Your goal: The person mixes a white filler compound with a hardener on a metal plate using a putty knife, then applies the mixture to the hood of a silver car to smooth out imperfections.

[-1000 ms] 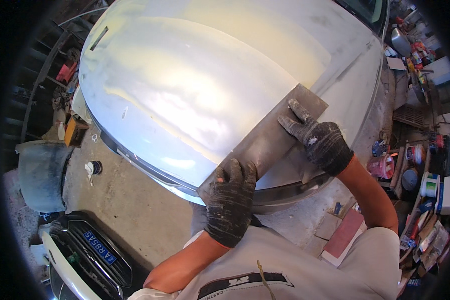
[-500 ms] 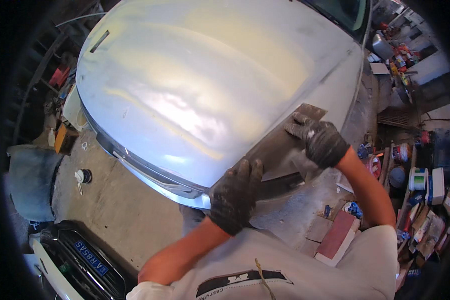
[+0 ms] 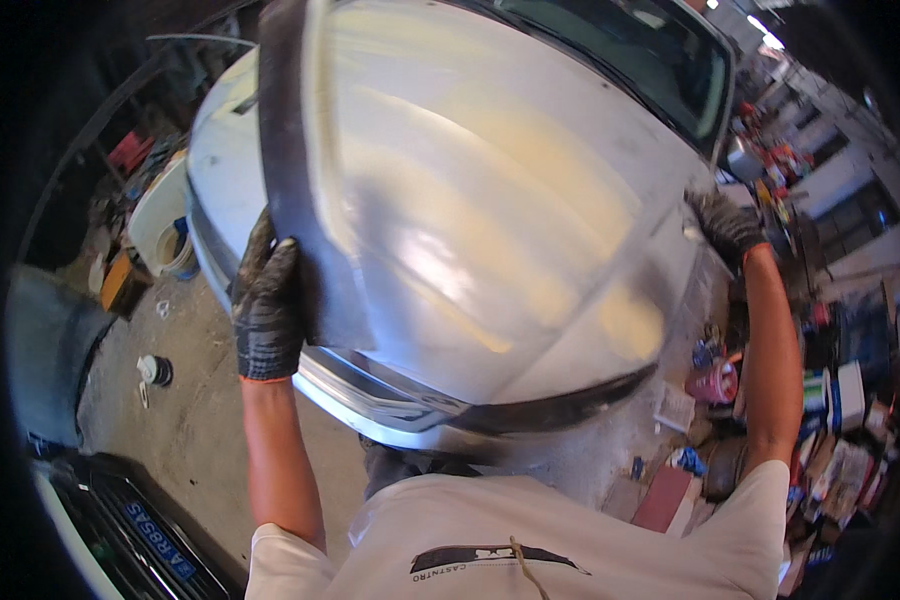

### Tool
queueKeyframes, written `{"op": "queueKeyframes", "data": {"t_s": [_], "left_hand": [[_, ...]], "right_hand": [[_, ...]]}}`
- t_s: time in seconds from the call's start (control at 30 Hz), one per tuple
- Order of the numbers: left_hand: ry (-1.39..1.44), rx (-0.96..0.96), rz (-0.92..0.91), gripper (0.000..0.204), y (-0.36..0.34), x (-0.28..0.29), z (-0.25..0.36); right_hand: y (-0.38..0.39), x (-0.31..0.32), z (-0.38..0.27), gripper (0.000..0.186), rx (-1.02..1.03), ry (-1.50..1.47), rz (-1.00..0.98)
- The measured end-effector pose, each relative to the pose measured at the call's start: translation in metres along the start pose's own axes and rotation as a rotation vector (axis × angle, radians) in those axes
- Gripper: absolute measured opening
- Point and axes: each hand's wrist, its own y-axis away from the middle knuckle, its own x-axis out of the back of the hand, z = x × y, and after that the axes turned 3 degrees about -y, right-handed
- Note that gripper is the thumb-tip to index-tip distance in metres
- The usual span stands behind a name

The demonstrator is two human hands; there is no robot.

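My left hand (image 3: 269, 300), in a black glove, grips the lower part of a long dark panel-like strip (image 3: 288, 150). The strip stands upright over the left side of a car hood (image 3: 440, 180), its right edge pale and smeared by motion. My gloved right hand (image 3: 728, 228) is at the hood's right side by the fender, fingers apart, with no clear object in it. The hood is grey-white with broad yellowish patches. Another yellow patch (image 3: 635, 322) shows on the front right fender above a dark headlight (image 3: 570, 400).
A dark car front part with a plate (image 3: 155, 530) lies at the lower left. Near it on the floor are a small round can (image 3: 155, 370), a bucket (image 3: 177, 250) and an orange-brown box (image 3: 125, 285). Cluttered boxes and tubs (image 3: 840, 395) line the right side.
The dark strip has been lifted off the hood's front right edge and swung left and up in my left hand. My right hand has let go and moved up and right.
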Motion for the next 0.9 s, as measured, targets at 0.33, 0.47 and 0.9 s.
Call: {"op": "queueKeyframes", "data": {"t_s": [0.33,0.47,0.9], "left_hand": [[0.632,0.117,0.072,0.053,0.062,0.218,-0.016],[0.883,0.147,-0.006,0.062,0.102,0.246,-0.020],[0.941,0.582,-0.071,0.059,0.130,0.257,-0.007]], "right_hand": [[-0.158,0.151,-0.212,0.036,0.472,-1.149,0.104],[-0.239,0.200,-0.339,0.022,0.840,-0.549,0.696],[-0.309,0.221,-0.487,0.027,0.766,-0.068,0.615]]}}
